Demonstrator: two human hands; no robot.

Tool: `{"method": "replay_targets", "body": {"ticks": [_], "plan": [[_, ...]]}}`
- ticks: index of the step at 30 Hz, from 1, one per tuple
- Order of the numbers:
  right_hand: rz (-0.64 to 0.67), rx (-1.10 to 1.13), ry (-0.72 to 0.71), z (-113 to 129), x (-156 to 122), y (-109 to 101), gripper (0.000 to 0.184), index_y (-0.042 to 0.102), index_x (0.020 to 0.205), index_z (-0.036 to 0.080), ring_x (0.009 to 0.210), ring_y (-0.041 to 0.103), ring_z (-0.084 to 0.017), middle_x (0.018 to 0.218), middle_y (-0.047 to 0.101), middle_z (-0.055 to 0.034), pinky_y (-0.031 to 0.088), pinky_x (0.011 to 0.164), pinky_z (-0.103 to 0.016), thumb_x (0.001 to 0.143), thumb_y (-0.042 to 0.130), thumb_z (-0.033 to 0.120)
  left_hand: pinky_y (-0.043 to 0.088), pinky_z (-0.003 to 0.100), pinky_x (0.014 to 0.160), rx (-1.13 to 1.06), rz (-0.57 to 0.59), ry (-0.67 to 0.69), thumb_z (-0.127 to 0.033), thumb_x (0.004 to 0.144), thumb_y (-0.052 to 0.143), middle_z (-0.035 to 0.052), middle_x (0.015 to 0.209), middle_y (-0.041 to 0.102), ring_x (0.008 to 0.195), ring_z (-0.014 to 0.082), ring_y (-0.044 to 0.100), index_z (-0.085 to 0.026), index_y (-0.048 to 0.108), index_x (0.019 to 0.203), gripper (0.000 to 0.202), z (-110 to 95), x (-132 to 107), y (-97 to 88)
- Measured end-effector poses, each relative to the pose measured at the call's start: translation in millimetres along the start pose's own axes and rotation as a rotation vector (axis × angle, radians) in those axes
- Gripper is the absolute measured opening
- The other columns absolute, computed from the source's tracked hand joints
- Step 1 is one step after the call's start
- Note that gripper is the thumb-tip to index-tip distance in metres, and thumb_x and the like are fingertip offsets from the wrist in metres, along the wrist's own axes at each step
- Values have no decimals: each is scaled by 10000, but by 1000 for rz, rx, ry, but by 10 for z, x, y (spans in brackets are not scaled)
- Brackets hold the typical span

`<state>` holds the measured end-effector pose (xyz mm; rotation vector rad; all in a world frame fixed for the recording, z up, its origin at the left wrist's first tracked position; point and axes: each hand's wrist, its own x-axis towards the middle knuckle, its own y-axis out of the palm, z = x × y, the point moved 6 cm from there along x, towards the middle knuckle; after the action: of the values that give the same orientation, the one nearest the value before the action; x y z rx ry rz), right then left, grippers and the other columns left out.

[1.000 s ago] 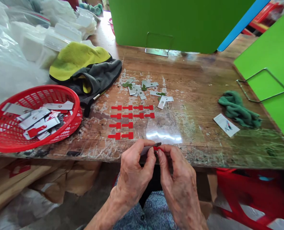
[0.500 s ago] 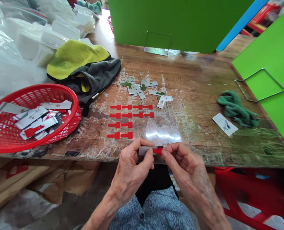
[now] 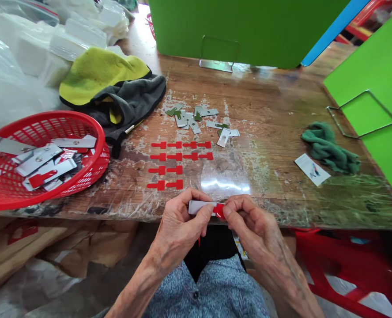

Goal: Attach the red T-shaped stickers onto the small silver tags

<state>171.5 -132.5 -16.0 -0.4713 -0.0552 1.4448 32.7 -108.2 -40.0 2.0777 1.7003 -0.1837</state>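
The person holds a small pale metal strip [image 3: 201, 206] just above the near edge of the bench [image 3: 275, 115], in front of the body. The strip's long axis runs left to right across the view, nearly level. Its flat face is turned up toward the camera. A red tab [image 3: 220, 210] sits at its right end, so the red end points toward the person's right.

The left hand [image 3: 182, 225] is closed on the strip's left half, with the thumb on the near side and the fingers curled over the far edge. The right hand [image 3: 252, 221] pinches the red tab between thumb and forefinger, its other fingers folded in. The two hands' fingertips almost meet over the strip.

On the bench just beyond the hands, loose red tabs [image 3: 179, 157] lie in four rows, each with its long axis left to right. Behind them is a scatter of metal pieces [image 3: 199, 120], some with green parts. A red basket [image 3: 101, 137] at the left edge holds more strips, several with red ends. A yellow and grey cloth [image 3: 110, 79] lies behind the basket. To the right, a green cloth [image 3: 328, 148] rests just beside a white card [image 3: 311, 170]; the card carries a small print, too small to read. Green panels [image 3: 235, 26] stand at the back and right, with a wire stand [image 3: 219, 53] against the rear one
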Motion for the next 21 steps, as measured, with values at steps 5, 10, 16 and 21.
{"method": "replay_targets", "body": {"ticks": [5, 10, 16, 21], "plan": [[-16, 38, 24, -46, -10, 27, 269, 555, 705, 223, 654, 580, -152, 737, 577, -3, 438, 527, -269, 876, 569, 430, 292, 169, 409, -14, 11, -20, -320, 788, 683, -95, 432, 475, 388, 53, 399, -169, 582, 799, 182, -20, -17, 18], [-12, 15, 31, -69, -14, 67, 271, 539, 721, 228, 651, 601, -159, 732, 580, -1, 467, 560, -288, 895, 554, 435, 303, 172, 417, -6, 4, -35, -320, 779, 693, -91, 429, 483, 387, 56, 405, -173, 588, 794, 182, -11, -29, 2], [-43, -51, -3, -64, -12, 74, 274, 538, 739, 230, 683, 619, -182, 746, 574, -6, 521, 667, -359, 916, 525, 439, 323, 178, 428, -22, -10, -12, -309, 769, 702, -87, 425, 481, 389, 59, 410, -176, 590, 759, 174, -13, -18, -25], [-66, -36, -37, -46, -35, 110, 268, 533, 719, 229, 688, 652, -195, 736, 599, -21, 553, 680, -382, 911, 542, 416, 334, 182, 430, -17, -22, 16, -308, 778, 702, -84, 421, 492, 380, 62, 415, -179, 592, 769, 170, -4, -25, -24]]}}
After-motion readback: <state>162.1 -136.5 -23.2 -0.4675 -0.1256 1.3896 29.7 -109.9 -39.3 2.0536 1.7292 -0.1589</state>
